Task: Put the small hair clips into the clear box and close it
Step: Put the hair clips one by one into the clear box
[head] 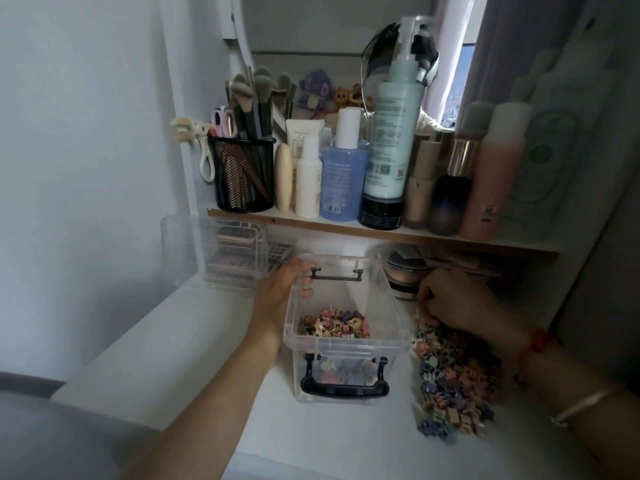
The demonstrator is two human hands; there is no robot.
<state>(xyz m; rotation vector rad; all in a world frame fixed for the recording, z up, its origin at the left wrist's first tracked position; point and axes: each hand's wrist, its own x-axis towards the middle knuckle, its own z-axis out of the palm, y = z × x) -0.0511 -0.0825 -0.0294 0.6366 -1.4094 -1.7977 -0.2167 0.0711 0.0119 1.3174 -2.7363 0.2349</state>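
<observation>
A long white shelf with a raw wooden front edge spans the alcove. Left of it rises a plain, pale bluish wall. Below it lies a white tabletop. Above it stands a mirror in a curved white frame, and towards the shelf's right end hangs a lilac-grey curtain (a bright sliver of window shows at its edge). The light is dim and cool.

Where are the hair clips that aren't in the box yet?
In the head view, the loose hair clips lie heaped on the desktop right of the clear box, where the right hand grips some at the heap's far end.
</observation>
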